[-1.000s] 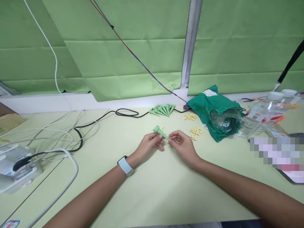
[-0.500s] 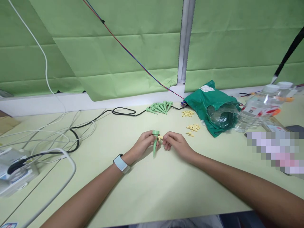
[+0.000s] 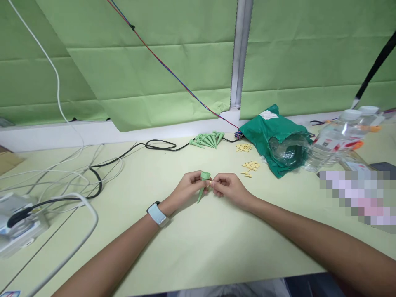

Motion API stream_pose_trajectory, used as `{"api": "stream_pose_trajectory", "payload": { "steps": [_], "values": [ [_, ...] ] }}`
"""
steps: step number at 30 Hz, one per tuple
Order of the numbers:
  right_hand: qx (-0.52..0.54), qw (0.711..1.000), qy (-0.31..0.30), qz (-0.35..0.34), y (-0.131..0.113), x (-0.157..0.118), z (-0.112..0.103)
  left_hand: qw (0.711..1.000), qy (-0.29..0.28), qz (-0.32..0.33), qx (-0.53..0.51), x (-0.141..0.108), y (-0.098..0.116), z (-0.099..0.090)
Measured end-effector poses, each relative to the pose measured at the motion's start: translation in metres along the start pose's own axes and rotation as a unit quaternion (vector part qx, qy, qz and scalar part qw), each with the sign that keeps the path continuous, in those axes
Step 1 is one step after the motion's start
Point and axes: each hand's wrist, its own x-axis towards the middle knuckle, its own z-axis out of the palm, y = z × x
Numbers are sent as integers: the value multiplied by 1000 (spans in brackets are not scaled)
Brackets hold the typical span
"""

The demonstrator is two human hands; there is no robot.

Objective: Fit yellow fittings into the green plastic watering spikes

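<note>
A green spike with a round cap is gripped in my left hand, its tip pointing down and slightly left. My right hand is closed in a pinch on a small yellow piece against the spike's side, just below the cap; fingers cover most of that piece. Beyond my hands, several green spikes lie in a pile at the back of the table. Small yellow pieces sit in two groups, one farther back and one nearer.
An open green plastic bag lies at the back right, beside clear bottles. A blurred-out flat item is at the right. White and black cables and a white power strip spread over the left side.
The spike has tilted, its tip now more to the left. My right hand has moved slightly left against it, and the yellow piece is now mostly hidden by fingers.
</note>
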Motion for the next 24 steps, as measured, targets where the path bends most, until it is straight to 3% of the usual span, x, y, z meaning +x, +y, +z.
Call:
{"api": "stream_pose_trajectory", "payload": {
  "steps": [7,12,19,24],
  "values": [
    [-54,998,4,-12,2,-3,-1,999,3,-21,-26,-1,2,-1],
    [-119,991,17,-57,1,-8,0,999,5,-34,-11,-3,7,0],
    [-260,952,18,-158,-2,-13,1,999,10,-23,30,-2,5,-1],
    [-313,931,22,-186,-3,-16,1,998,19,-19,59,-2,0,-3]
  ]
}}
